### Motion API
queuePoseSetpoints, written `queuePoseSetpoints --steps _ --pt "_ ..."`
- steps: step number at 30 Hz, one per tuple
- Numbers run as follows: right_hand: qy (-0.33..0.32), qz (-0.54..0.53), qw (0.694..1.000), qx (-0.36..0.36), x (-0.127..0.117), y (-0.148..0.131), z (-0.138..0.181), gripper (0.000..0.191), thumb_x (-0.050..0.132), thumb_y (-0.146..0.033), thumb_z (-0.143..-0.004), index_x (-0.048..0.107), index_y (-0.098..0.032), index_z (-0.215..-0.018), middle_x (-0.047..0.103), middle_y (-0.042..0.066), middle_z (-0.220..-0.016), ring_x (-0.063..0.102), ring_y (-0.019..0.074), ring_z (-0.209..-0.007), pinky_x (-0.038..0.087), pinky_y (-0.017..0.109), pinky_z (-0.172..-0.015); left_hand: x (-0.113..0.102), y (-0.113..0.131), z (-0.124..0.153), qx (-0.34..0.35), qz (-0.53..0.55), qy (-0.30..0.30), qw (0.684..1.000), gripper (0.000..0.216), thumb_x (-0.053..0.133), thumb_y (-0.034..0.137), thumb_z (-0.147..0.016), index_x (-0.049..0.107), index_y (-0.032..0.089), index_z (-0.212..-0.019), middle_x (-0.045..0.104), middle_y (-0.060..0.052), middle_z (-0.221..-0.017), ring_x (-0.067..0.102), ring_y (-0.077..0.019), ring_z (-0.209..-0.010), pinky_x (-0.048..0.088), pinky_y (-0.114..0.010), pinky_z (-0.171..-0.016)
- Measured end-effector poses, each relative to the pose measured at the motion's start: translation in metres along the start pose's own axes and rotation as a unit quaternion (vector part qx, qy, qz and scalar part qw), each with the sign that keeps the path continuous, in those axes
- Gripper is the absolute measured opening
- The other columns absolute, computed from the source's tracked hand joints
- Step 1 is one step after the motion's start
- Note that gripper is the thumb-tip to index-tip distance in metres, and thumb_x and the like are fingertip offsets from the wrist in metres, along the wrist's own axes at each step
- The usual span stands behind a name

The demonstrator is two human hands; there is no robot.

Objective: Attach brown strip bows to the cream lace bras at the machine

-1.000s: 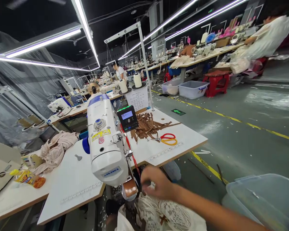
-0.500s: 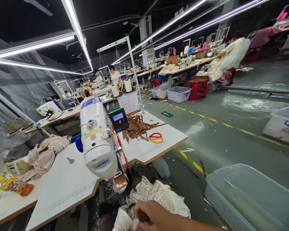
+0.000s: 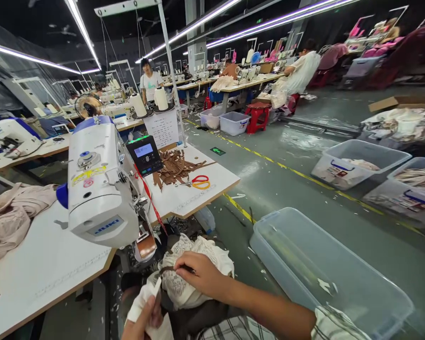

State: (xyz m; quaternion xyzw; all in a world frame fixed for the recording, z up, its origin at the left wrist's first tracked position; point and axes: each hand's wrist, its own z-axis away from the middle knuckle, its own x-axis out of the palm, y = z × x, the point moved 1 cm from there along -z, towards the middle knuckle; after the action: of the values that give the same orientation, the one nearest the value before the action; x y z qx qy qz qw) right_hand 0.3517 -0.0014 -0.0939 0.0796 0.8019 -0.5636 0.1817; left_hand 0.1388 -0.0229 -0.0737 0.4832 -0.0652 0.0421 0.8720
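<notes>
My left hand (image 3: 147, 318), low in the view, has its fingers closed on white fabric (image 3: 140, 301). Farther right, my right hand (image 3: 200, 274) pinches a thin brown strip (image 3: 168, 269) over a white lace garment (image 3: 214, 250) lying on my lap. Part of the strip is hidden by the fingers. Just beyond both hands stands a white JUKI sewing machine (image 3: 99, 198), with a red ribbon (image 3: 150, 196) hanging beside its needle area. A pile of brown strips (image 3: 179, 165) and scissors (image 3: 200, 182) with red and orange handles lie on the white table (image 3: 212, 182).
A translucent plastic bin (image 3: 279, 269) stands on the floor to my right. Beige garments (image 3: 19, 212) lie on the left tabletop. A control panel (image 3: 144, 155) and thread cones (image 3: 160, 99) are behind the machine. Filled bins (image 3: 340, 172) line the right side; co-workers are farther back.
The view has turned right and down, so the machine appears farther left. My left hand with the white fabric now shows clearly, and my right hand is apart from that fabric.
</notes>
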Motion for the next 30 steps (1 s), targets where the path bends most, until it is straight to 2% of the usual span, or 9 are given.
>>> queuePoseSetpoints --steps 3,7,8,14,18,21,26,30 --pt "-0.010 0.027 0.999 -0.039 0.003 -0.007 0.009 0.017 0.057 -0.033 -0.097 0.069 -0.021 -0.098 0.071 0.003 -0.087 0.064 0.0150 -0.078 0.050 0.028 -0.075 0.009 0.002 0.006 0.029 0.044 0.019 0.998 0.047 0.089 0.053 -0.062 0.061 0.018 -0.074 0.054 0.002 -0.062 0.048 -0.0106 -0.060 0.041 -0.023 -0.060" --pt "0.007 0.027 0.994 -0.105 0.017 -0.013 0.014 0.013 0.055 -0.025 -0.098 0.067 -0.023 -0.102 0.074 0.005 -0.094 0.068 0.0172 -0.089 0.053 0.031 -0.082 0.020 -0.001 0.007 0.083 0.068 -0.024 0.994 0.036 0.084 0.042 -0.073 0.059 0.016 -0.071 0.050 0.004 -0.060 0.043 -0.0081 -0.059 0.038 -0.020 -0.060" --pt "0.012 0.025 0.993 -0.111 0.020 -0.013 0.014 0.012 0.056 -0.023 -0.098 0.067 -0.023 -0.103 0.074 0.005 -0.096 0.068 0.0174 -0.091 0.054 0.032 -0.082 0.021 -0.003 0.006 0.097 0.071 -0.014 0.993 0.033 0.082 0.040 -0.076 0.060 0.016 -0.073 0.051 0.004 -0.063 0.044 -0.0082 -0.061 0.039 -0.020 -0.062" --pt "0.033 0.035 0.994 -0.100 0.033 -0.019 0.011 0.017 0.055 -0.019 -0.097 0.068 -0.028 -0.105 0.075 0.004 -0.096 0.070 0.0179 -0.090 0.057 0.034 -0.079 0.027 -0.012 0.009 0.152 0.036 0.053 0.986 0.021 0.075 0.037 -0.084 0.067 0.018 -0.088 0.062 0.001 -0.079 0.056 -0.0115 -0.075 0.046 -0.023 -0.076" --pt "0.044 0.047 0.995 -0.078 0.036 -0.016 0.008 0.014 0.057 -0.022 -0.097 0.068 -0.028 -0.103 0.076 0.003 -0.096 0.071 0.0180 -0.090 0.057 0.034 -0.078 0.028 -0.016 0.007 0.164 0.002 0.058 0.985 0.022 0.073 0.035 -0.086 0.071 0.019 -0.101 0.071 -0.004 -0.097 0.063 -0.0156 -0.090 0.049 -0.027 -0.089" --pt "0.040 0.049 0.996 -0.057 0.036 -0.010 0.007 0.012 0.058 -0.024 -0.097 0.069 -0.028 -0.099 0.076 0.002 -0.094 0.070 0.0178 -0.087 0.056 0.032 -0.076 0.028 -0.016 0.004 0.174 -0.038 0.053 0.982 0.022 0.071 0.033 -0.088 0.072 0.018 -0.103 0.073 -0.007 -0.104 0.065 -0.0184 -0.098 0.049 -0.030 -0.095" --pt "-0.023 0.005 1.000 -0.013 0.027 -0.003 0.001 0.007 0.062 -0.023 -0.092 0.067 -0.025 -0.089 0.071 0.000 -0.084 0.065 0.0141 -0.073 0.050 0.027 -0.066 0.025 -0.009 0.003 0.203 -0.127 0.052 0.969 0.028 0.069 0.032 -0.089 0.073 0.017 -0.112 0.073 -0.009 -0.113 0.066 -0.0224 -0.108 0.047 -0.035 -0.103" --pt "-0.095 0.015 0.995 -0.008 0.020 -0.005 -0.006 0.010 0.061 -0.017 -0.086 0.063 -0.024 -0.078 0.064 -0.002 -0.073 0.059 0.0123 -0.067 0.044 0.025 -0.066 0.025 -0.001 0.004 0.209 -0.175 0.022 0.962 0.025 0.070 0.034 -0.087 0.076 0.015 -0.102 0.076 -0.010 -0.105 0.068 -0.0232 -0.098 0.051 -0.036 -0.097"
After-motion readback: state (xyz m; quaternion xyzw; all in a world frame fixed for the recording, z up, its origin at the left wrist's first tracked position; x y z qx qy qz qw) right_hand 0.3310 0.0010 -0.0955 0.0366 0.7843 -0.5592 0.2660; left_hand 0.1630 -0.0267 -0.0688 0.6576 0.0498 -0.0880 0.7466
